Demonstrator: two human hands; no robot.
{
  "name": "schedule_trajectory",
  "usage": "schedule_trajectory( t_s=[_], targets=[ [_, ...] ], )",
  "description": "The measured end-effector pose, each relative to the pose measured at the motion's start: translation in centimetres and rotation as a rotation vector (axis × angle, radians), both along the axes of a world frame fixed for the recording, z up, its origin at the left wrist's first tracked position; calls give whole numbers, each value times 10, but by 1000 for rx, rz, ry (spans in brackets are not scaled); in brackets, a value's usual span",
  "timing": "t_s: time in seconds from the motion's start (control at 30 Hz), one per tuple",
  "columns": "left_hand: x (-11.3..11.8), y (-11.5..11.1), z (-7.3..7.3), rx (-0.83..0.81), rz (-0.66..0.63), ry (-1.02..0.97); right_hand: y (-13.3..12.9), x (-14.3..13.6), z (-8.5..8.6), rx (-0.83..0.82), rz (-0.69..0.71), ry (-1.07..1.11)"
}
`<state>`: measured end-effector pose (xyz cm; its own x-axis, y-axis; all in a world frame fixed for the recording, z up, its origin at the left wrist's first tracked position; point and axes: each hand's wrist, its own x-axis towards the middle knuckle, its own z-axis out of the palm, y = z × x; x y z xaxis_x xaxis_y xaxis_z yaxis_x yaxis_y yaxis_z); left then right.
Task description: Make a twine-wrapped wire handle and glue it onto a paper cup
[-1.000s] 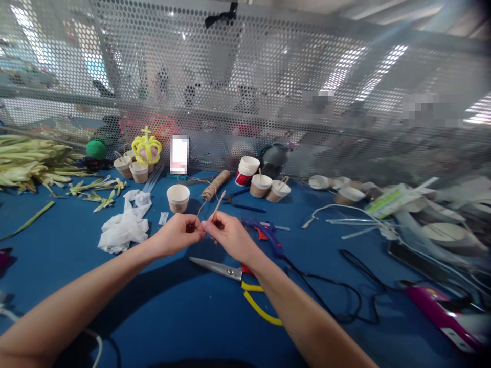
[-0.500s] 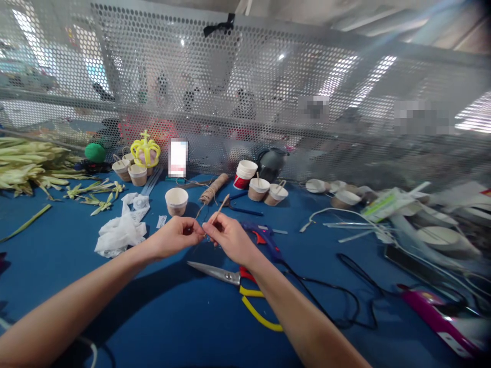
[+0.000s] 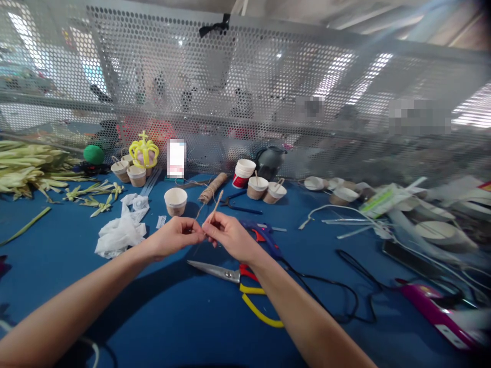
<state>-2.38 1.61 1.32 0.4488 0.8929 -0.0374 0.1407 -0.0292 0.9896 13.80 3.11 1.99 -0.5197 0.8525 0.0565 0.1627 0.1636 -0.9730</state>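
My left hand [image 3: 180, 235] is closed in a pinch, its fingertips meeting those of my right hand. A thin strand of twine [image 3: 199, 208] runs from the twine roll [image 3: 213, 188] down to the left fingers. My right hand [image 3: 226, 232] is closed on a thin tan stick [image 3: 218, 203], which points up and slightly right. What lies between the touching fingertips is too small to make out. Just behind the hands stands a white-lined paper cup [image 3: 175, 202] with a brown wrap. Below them lie scissors [image 3: 230, 276] with red and yellow handles, partly under my right forearm.
A blue glue gun [image 3: 268, 237] with a black cord lies right of my hands. Pliers [image 3: 241, 208], small cups [image 3: 258, 188] and a grey jug [image 3: 270, 161] stand behind. At left are white cloth [image 3: 120, 235] and pale husks [image 3: 34, 163]; a pink power strip [image 3: 433, 312] lies right.
The stick in my right hand has tipped more upright, its top shifting left. Both hands stay together in nearly the same place. The view has shifted slightly.
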Motion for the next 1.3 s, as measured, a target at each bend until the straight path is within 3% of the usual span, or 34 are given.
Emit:
schedule_trajectory(
  t_s=[0.23, 0.53, 0.87, 1.13, 1.23, 1.3],
  targets=[
    [-5, 5, 0, 133, -96, 92, 0, 0, -1, -60, -38, -2],
    [-4, 3, -2, 270, -11, 170, 0, -1, -3, -83, -51, -6],
    [-5, 2, 0, 169, -16, 128, -2, -2, -2, 146, -129, -177],
    [-1, 4, -7, 106, 86, 116, -7, -8, -3, 321, -244, -257],
    [0, 3, -6, 95, 88, 106, -8, -9, -2, 304, -239, -212],
    [-1, 2, -4, 72, 71, 80, -7, -7, -1, 222, -150, -127]
  ],
)
